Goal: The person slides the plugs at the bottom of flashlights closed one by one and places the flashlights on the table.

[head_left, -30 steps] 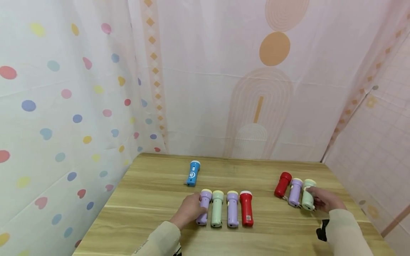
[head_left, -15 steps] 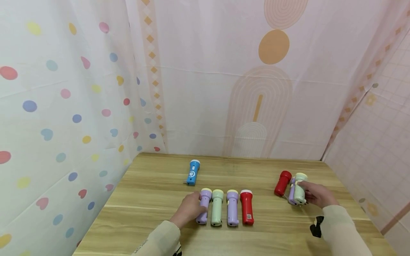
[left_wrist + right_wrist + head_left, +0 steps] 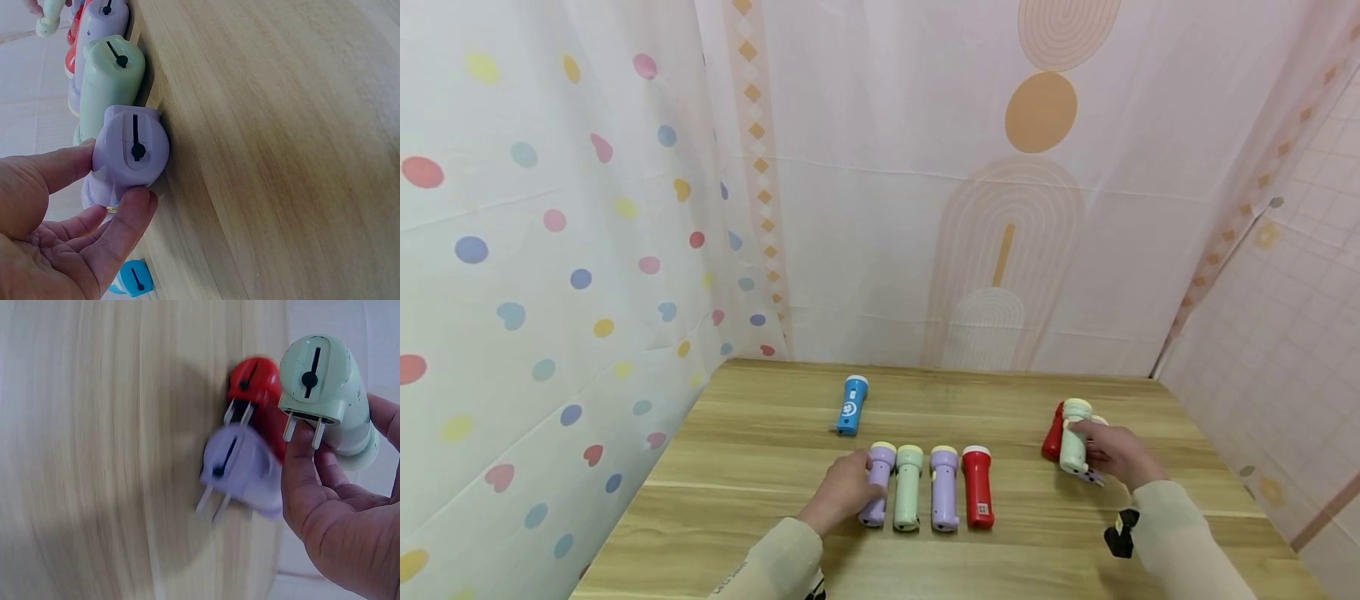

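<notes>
My left hand pinches a purple flashlight at the left end of a front row. Beside it lie a pale green flashlight, a second purple flashlight and a red flashlight. At the right, my right hand grips another pale green flashlight by its body, raised over the table, two metal plug prongs jutting from its tail. Below it in the right wrist view are a purple flashlight and a red one, both with prongs out; the head view shows them partly hidden.
A blue flashlight lies by itself farther back on the wooden table. Printed curtains hang along the table's back and both sides.
My right hand has lifted the pale green flashlight and carried it left, across the purple one toward the red one. The left hand keeps its grip in the same place.
</notes>
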### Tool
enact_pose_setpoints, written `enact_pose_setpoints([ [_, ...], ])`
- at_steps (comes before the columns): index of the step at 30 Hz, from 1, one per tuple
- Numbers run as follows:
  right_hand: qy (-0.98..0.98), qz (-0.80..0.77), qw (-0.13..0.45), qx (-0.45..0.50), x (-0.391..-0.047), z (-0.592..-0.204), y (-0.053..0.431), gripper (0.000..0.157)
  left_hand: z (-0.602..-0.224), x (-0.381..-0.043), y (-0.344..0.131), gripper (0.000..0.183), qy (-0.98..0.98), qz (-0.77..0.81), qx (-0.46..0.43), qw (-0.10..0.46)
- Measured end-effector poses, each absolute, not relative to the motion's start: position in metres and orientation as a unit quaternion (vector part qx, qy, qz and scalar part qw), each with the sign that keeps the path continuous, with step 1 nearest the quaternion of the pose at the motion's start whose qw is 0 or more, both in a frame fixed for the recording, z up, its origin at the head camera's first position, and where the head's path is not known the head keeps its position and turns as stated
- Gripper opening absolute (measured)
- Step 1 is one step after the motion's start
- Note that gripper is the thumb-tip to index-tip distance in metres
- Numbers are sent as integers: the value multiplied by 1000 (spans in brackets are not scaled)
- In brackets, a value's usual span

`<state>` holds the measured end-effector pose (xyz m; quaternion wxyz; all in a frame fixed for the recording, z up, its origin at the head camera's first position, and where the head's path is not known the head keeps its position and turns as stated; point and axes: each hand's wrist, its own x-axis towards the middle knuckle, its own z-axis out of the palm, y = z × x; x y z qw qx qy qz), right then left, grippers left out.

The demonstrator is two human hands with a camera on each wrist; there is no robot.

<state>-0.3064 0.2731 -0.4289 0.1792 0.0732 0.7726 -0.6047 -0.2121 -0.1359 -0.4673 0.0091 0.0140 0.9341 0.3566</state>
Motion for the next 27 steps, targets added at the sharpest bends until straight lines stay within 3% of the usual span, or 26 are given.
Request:
enact_pose_setpoints([
  [17,731,-657,160,87,-301,-440,218,35,-466,-213,-136,33,932,361,7,15],
  [27,747,-643,129,106,-293,-440,190,46,-464,-212,-136,33,933,359,9,9],
])
